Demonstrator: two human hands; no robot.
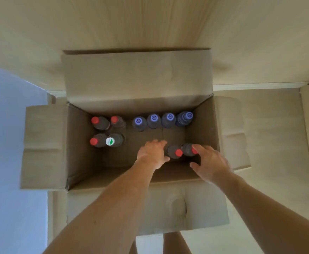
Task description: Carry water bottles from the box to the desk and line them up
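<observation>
An open cardboard box (80,143) stands on the floor below me with several upright bottles inside. Two red-capped bottles stand at its near right: one (174,152) just right of my left hand (152,153), the other (187,149) under the fingers of my right hand (210,162). Both hands are down inside the box with fingers spread. My left hand's fingers and thumb lie beside its bottle. The right thumb stays apart from its bottle. Neither hand grips anything.
Several blue-capped bottles (153,121) line the far wall. Three red-capped bottles (99,122) and a white-and-green-capped one (114,140) cluster at the left. The box flaps (43,143) fold outward on all sides. A pale wooden panel (141,21) rises behind the box.
</observation>
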